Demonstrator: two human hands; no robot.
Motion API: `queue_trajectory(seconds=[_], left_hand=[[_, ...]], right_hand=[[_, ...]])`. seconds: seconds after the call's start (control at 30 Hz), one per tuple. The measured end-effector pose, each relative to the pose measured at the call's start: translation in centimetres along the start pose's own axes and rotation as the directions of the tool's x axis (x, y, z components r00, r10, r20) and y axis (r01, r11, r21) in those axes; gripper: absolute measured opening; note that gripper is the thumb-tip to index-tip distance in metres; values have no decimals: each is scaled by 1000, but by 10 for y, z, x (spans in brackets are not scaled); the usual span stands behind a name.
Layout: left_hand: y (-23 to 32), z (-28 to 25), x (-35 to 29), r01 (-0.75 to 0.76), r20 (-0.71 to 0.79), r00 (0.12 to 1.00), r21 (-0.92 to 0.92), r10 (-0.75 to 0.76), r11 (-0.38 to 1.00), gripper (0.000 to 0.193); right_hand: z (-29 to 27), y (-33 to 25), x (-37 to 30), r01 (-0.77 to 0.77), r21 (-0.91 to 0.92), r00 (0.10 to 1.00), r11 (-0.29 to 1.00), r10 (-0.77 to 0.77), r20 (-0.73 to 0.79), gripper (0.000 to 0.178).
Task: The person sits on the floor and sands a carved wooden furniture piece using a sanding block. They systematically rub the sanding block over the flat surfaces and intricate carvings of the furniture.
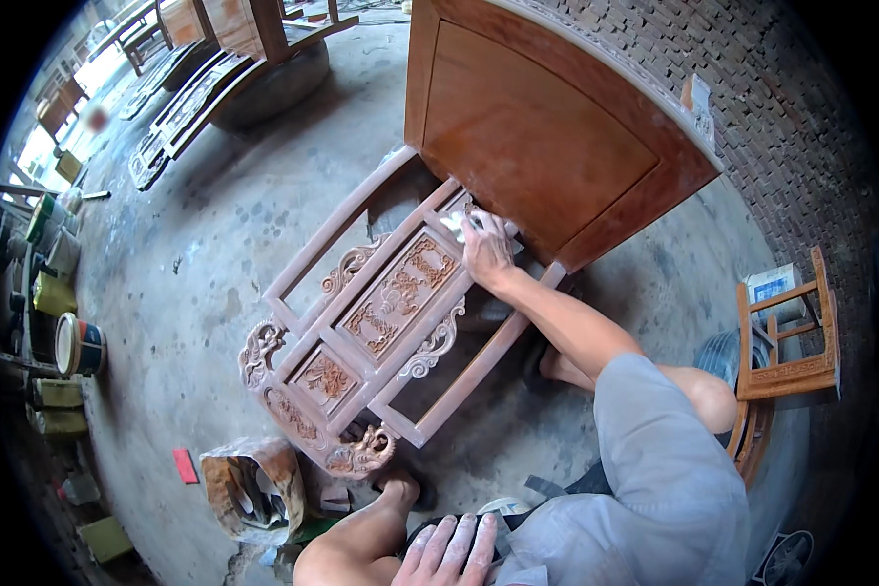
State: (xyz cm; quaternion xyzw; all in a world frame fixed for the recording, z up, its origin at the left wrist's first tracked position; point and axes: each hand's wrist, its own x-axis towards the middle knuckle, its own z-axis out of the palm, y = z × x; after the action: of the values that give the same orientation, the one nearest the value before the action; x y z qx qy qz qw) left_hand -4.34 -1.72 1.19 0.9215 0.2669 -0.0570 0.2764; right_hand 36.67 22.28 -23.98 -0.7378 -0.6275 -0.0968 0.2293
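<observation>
Dusty pale carved wd frame (381,322)

A carved wooden chair-back frame (381,322), pale pinkish-brown and dusty, lies tilted on the concrete floor, its far end leaning against a reddish-brown panel. It has long straight rails, 2 carved relief panels set along its middle, scrolled brackets at the sides and an ornate curled crest at the near end. A small piece of whitish sanding paper (456,224) lies pressed flat on the frame's upper end, under the right hand (485,249).
</observation>
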Motion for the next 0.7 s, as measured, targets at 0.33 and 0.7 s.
queue_trajectory(seconds=[0.33,0.7], left_hand=[[1,-1,-5,15,-111,994,-39,-20,999,58],[-6,6,-2,-14,-46,999,-25,13,1000,58]], right_hand=[[-37,38,-21,79,-36,997,996,-79,11,36],[-35,27,-21,16,-118,998,993,-8,66,40]])
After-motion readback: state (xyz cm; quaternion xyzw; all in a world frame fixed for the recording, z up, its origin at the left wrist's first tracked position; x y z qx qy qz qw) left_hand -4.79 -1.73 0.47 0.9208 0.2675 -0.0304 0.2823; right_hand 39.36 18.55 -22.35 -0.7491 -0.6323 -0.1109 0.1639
